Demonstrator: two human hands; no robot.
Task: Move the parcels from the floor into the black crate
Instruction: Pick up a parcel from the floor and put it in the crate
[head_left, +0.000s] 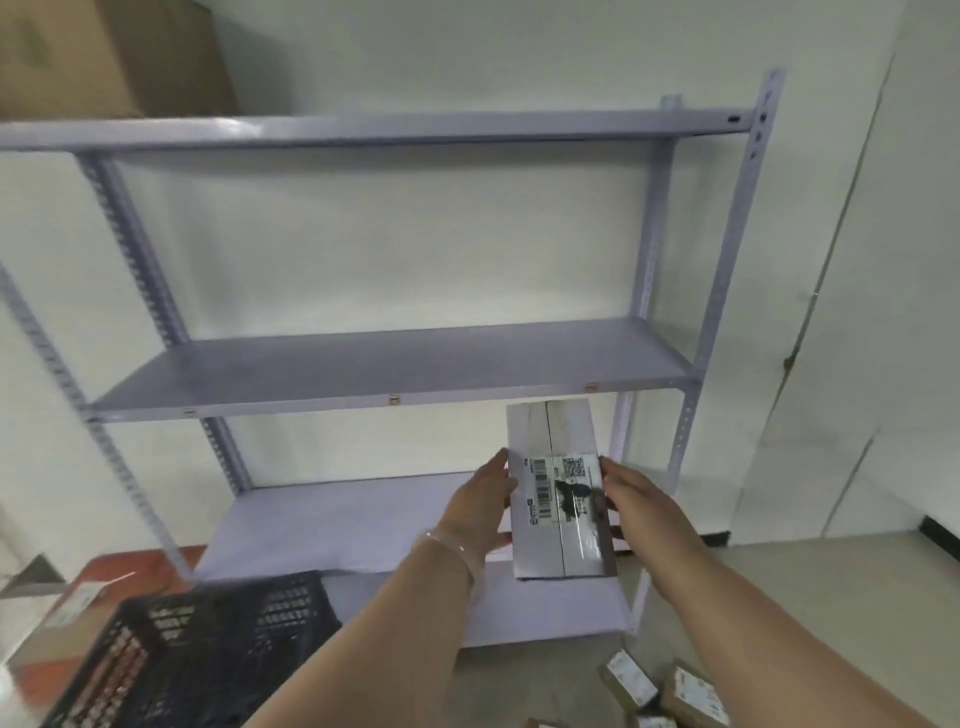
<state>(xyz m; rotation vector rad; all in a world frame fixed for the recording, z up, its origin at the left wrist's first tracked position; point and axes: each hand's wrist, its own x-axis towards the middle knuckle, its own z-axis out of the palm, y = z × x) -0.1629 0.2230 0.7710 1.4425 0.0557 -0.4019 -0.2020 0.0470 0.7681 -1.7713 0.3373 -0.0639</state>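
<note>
A white parcel (550, 441) with a barcode label is held up in front of the lower shelf, its long side upright. My left hand (480, 501) grips its left edge and my right hand (636, 501) grips its right edge. The black crate (208, 654) stands at the lower left, its lattice wall facing me; what lies inside is not visible. Several brown parcels with white labels (626, 678) lie on the floor at the lower right, beside my right forearm.
A pale purple metal rack (395, 369) with three shelves stands against the white wall ahead. A cardboard box (114, 57) sits on its top shelf at the left. Another brown box (78, 605) lies left of the crate on a red surface.
</note>
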